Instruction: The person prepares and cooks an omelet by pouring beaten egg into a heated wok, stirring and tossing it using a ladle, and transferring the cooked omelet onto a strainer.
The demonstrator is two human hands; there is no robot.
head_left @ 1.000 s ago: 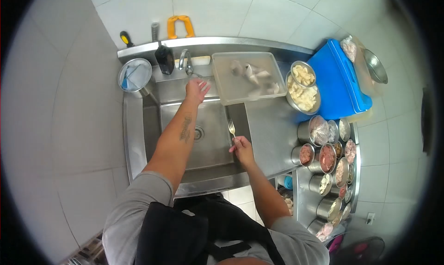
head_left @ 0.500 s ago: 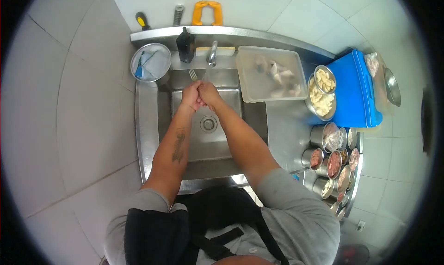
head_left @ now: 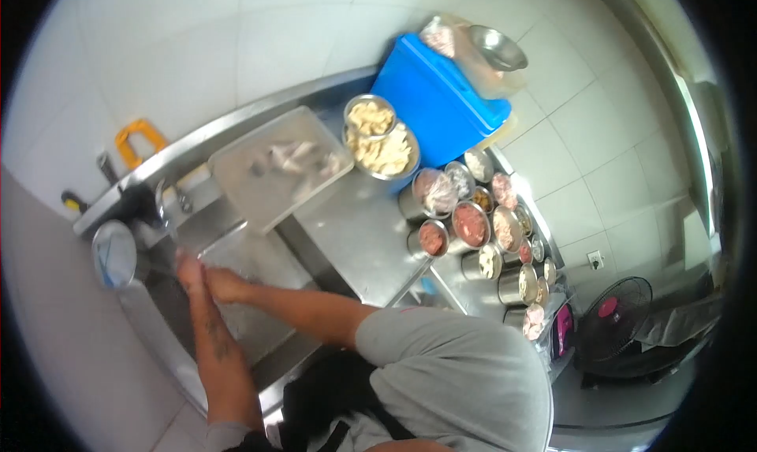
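My left hand (head_left: 188, 267) is over the metal sink (head_left: 272, 282), below the faucet (head_left: 163, 201), where a thin blurred stream of water seems to fall. Against its wrist side rests my right hand (head_left: 225, 285), the two touching. Motion smears the fingers of both hands, so whether they are spread or curled does not show. No object can be made out in either one. A round metal pot (head_left: 115, 255) with a cloth-like white and blue item in it stands left of the hands.
Right of the sink sits a translucent tub (head_left: 229, 168) holding pale pieces. Beyond are bowls of cut pale food (head_left: 386, 148), a blue cooler (head_left: 430, 97), and several metal pots of meat (head_left: 471, 223). A fan (head_left: 615, 318) stands far right. An orange handle-shaped object (head_left: 140, 142) is on the back ledge.
My view has swung to the right, bringing the fan into sight. My hands stay together over the sink; the right one has slid back toward the left wrist.
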